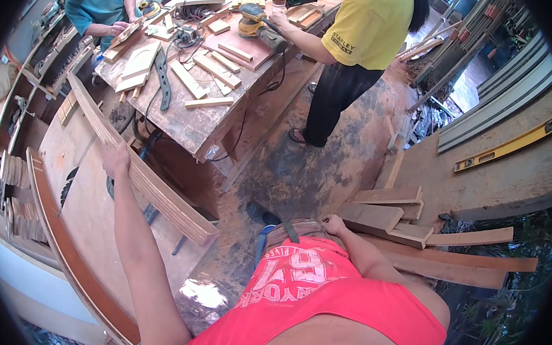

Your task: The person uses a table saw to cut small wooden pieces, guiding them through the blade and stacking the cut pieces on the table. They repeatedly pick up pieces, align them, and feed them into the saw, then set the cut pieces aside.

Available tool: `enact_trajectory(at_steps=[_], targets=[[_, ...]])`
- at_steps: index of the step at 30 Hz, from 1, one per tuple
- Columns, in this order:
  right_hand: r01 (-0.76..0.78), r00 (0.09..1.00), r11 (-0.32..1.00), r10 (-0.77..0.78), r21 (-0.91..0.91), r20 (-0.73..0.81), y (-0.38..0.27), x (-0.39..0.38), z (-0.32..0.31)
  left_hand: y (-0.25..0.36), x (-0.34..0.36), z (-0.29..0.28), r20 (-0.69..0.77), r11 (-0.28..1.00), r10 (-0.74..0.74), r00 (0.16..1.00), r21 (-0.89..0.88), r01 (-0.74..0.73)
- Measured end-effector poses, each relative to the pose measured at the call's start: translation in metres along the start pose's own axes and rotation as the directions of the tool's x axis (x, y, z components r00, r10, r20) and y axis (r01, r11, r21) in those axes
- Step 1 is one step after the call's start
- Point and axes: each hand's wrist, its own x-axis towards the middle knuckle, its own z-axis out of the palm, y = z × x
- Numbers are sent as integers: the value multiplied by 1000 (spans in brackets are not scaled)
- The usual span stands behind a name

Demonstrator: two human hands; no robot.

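Observation:
My left hand (116, 160) is closed around the edge of a long wooden board (157, 186), which looks layered or grooved along its side. The board slants across a pale wooden work surface (95, 209), its near end close to my legs. A dark toothed saw blade (68, 185) sticks up through that surface, left of my hand and apart from it. At my waist, my right hand (333, 224) rests beside my brown shorts (308, 227) with its fingers curled; whatever they hold, if anything, is hidden.
A long rail (79, 260) with a reddish-brown face borders the saw surface. Ahead, a workbench (188, 130) carries wood pieces and a sander (255, 25). A person in yellow (368, 21) and another in teal (99, 12) work there. Stacked boards (380, 217) and a yellow level (505, 146) lie right.

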Motion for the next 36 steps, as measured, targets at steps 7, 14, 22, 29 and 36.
enact_trajectory(at_steps=[7,14,22,29,36], targets=[[0,1000,1000,0,-22,10,-2,0,-4,-1,0,1,-5,999,25,1000,-36,-25],[-6,1000,999,7,-47,21,-4,4,-3,-3,0,4,-34,999,37,999,-36,-39],[4,999,999,-3,-34,35,-3,4,-4,-2,-2,2,-23,997,40,999,-58,-41],[-4,999,1000,6,-29,37,-7,3,-7,4,-6,-4,-16,997,19,1000,-71,-20],[-1,999,999,3,-37,43,-9,6,-4,-1,-2,-3,-26,998,30,999,-59,-32]])
